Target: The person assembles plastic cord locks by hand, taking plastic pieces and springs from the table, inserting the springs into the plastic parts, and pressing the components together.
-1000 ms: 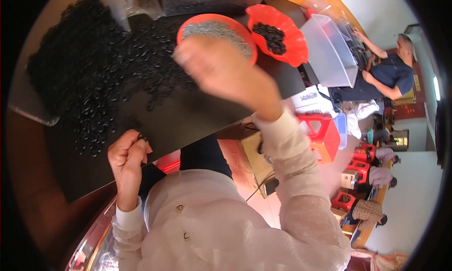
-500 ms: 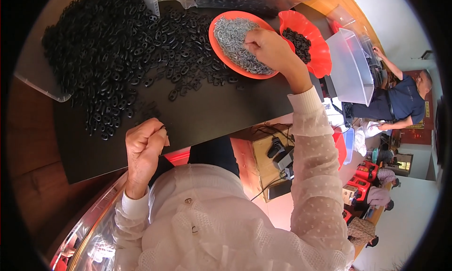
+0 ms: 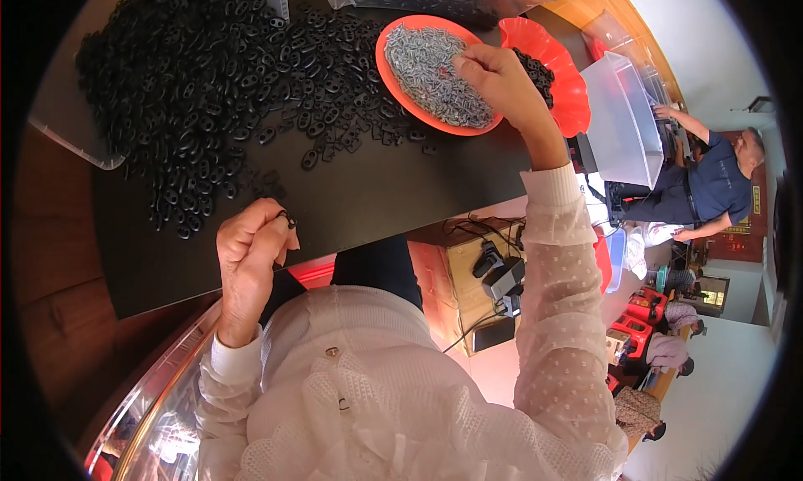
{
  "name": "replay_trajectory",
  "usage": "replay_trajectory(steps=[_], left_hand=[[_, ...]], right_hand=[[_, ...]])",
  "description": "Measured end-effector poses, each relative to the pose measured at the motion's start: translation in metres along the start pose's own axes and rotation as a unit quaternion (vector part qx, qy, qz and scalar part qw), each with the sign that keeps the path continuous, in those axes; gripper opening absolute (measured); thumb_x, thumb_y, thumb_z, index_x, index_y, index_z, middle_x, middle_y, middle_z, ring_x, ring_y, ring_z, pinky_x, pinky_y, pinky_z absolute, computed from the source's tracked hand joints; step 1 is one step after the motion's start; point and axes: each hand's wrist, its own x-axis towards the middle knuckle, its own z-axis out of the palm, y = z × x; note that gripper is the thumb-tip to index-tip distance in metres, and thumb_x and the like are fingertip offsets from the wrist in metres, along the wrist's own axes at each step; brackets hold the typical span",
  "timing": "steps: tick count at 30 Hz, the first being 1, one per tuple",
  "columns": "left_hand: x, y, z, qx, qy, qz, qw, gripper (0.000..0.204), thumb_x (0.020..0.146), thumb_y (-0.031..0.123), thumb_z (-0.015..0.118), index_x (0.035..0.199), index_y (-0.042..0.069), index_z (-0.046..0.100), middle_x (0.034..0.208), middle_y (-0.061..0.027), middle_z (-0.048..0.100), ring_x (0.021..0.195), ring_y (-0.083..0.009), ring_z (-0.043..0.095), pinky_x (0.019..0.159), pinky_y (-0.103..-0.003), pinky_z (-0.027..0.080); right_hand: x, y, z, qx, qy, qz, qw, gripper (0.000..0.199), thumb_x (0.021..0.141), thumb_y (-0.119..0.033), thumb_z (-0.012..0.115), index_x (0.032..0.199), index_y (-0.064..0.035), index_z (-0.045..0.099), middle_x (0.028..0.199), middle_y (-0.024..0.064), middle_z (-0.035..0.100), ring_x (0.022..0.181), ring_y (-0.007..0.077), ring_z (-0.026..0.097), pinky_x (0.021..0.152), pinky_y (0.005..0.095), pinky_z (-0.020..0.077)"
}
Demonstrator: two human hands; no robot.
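Right hand [image 3: 508,81] has shifted rightward over metal pins [image 3: 425,69] (likely light, stiff: pinch mid-length), grip unclear; left hand [image 3: 249,245] pinches 1 black piece [image 3: 289,219].

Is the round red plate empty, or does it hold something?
Not empty: small silvery pieces cover the red plate, leaving mostly its rim bare.

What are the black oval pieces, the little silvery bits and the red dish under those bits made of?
Black oval pieces: probably smooth plastic, given their soft highlights. Silvery bits: likely bare or plated metal, from their grey glint. Red dish: perhaps plastic, its colour even and bright.
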Motion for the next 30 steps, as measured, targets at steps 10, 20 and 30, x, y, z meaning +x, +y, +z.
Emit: replay_trajectory(steps=[10,20,30], left_hand=[[-0.002,0.005,-0.001,0.007,-0.003,-0.004,1.000,0.016,0.088,0.003,0.048,0.076,-0.001,0.058,0.062,-0.0005,0.056,0.052,-0.0033,0.043,0.048,-0.020,0.033],[-0.001,-0.001,-0.007,-0.064,-0.027,-0.026,0.997,0.010,0.090,0.004,0.050,0.084,0.000,0.058,0.068,-0.0006,0.058,0.053,-0.0020,0.041,0.047,-0.020,0.032],[-0.002,-0.004,-0.013,-0.091,-0.048,-0.004,0.995,0.013,0.091,0.007,0.049,0.081,0.002,0.056,0.069,0.0005,0.057,0.056,-0.0026,0.041,0.049,-0.021,0.033]], right_hand=[[-0.019,-0.029,0.012,0.120,-0.019,0.046,0.991,0.022,0.088,-0.019,0.060,0.084,0.0023,0.062,0.066,-0.0014,0.052,0.064,0.0069,0.045,0.058,0.0258,0.0397],[-0.072,-0.127,0.099,0.295,-0.203,-0.040,0.933,0.009,0.090,-0.007,0.063,0.090,0.0019,0.061,0.080,-0.0022,0.055,0.070,0.0031,0.046,0.062,0.0186,0.0380],[-0.070,-0.137,0.113,0.259,-0.168,-0.094,0.947,0.011,0.089,-0.007,0.062,0.084,0.0025,0.061,0.067,0.0044,0.057,0.058,0.0075,0.047,0.050,0.0247,0.0380]])
